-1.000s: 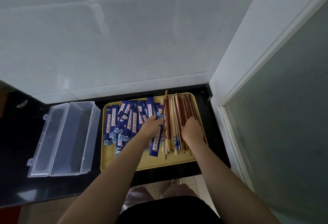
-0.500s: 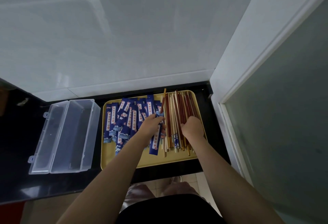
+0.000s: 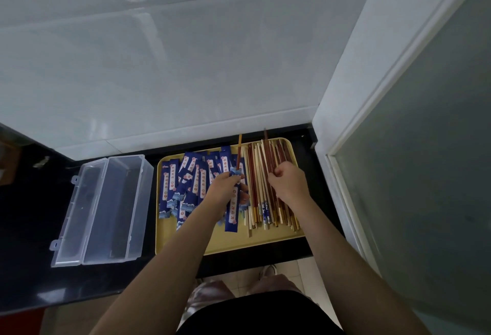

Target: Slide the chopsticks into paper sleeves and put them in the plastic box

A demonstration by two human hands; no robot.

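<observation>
A yellow tray [image 3: 233,241] on the black counter carries a heap of blue paper sleeves [image 3: 191,175] on its left and a pile of loose chopsticks [image 3: 259,175] on its right. My left hand [image 3: 225,188] grips one blue sleeve [image 3: 233,212] with a brown chopstick [image 3: 239,148] sticking out of its far end. My right hand [image 3: 288,183] pinches a dark red chopstick [image 3: 269,154] in the pile, its far tip raised past the tray's back edge. The clear plastic box [image 3: 117,209] stands open to the left of the tray, with nothing inside.
A white tiled wall rises right behind the counter. A white door frame [image 3: 372,95] and a frosted glass door [image 3: 438,175] close in the right side. The counter's front edge runs just below the tray, with my legs and floor tiles beneath.
My right hand has closed its fingers on a dark red chopstick and lifted its far tip. My left hand still holds the sleeve with the brown chopstick, hardly moved.
</observation>
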